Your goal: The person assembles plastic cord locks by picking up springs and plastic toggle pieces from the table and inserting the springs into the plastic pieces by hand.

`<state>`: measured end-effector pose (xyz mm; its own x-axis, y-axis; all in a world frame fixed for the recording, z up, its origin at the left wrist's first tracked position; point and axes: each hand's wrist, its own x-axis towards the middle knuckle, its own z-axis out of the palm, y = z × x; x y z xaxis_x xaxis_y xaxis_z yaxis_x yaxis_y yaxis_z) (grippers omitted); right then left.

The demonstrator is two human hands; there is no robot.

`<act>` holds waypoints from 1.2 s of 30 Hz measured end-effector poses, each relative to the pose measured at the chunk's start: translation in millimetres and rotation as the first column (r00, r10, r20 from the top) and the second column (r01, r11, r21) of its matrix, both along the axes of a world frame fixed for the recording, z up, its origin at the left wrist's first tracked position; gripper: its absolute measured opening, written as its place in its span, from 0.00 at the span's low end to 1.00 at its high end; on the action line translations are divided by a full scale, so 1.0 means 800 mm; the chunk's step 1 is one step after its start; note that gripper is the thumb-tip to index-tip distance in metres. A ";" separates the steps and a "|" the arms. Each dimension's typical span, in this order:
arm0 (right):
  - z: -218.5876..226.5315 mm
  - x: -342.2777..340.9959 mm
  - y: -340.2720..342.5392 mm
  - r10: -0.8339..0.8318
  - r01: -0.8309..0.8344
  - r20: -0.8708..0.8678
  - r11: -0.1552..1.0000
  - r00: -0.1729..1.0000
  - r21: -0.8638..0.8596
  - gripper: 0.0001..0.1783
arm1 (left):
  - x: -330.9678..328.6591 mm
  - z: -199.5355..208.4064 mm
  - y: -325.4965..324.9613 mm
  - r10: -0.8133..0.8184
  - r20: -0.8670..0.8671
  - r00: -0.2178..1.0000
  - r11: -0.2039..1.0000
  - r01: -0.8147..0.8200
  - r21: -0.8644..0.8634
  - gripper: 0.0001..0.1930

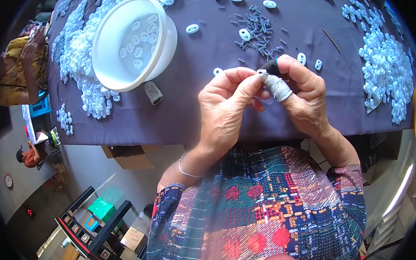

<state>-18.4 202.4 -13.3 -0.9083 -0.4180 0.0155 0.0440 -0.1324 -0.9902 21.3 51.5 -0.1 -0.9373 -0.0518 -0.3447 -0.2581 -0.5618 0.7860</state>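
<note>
L hand (pixel 223 108) fingers pinched nearly closed on small white plastic pc (pixel 261 72), prob. cord-lock part, just on wearer's side of spring pile (pixel 259 30). R hand (pixel 305 85) fingers bent in close beside it, thumb in grey cot (pixel 279 89), index in black cot (pixel 271 68); can't tell if they grip pc or a spring. Best: L steady, pc's hole unblocked, R thumb pressure straight & slow; ease off if pc tilts. Loose two-hole cord lock (pixel 245 34) in spring pile.
</note>
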 end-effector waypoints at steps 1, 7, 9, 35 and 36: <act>-0.003 -0.002 0.002 0.002 -0.001 -0.088 1.000 0.996 0.013 0.13 | 0.000 0.004 0.000 -0.001 -0.006 1.000 1.000 0.001 0.014 0.07; 0.001 -0.003 0.010 -0.054 0.056 -0.075 0.998 0.996 0.035 0.15 | 0.003 0.005 -0.035 0.032 -0.316 0.948 0.623 -0.266 -0.736 0.07; 0.003 -0.005 0.010 -0.099 0.099 -0.072 0.995 0.993 -0.001 0.14 | 0.005 -0.001 -0.053 0.012 -0.397 0.918 0.451 -0.360 -0.817 0.08; 0.014 -0.004 0.008 0.141 -0.079 -0.174 0.944 0.975 0.322 0.11 | 0.010 0.007 -0.030 -0.080 -0.039 0.996 0.913 0.058 -0.403 0.13; 0.014 -0.005 0.007 0.152 -0.082 -0.195 0.942 0.969 0.327 0.10 | 0.011 0.007 -0.030 -0.075 -0.043 0.996 0.911 0.051 -0.410 0.13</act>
<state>-22.2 208.4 -2.1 -0.8424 -0.5361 0.0545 -0.1770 0.1798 -0.9676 29.8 27.9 5.1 -0.9605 -0.1166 -0.2528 -0.2311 -0.1726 0.9575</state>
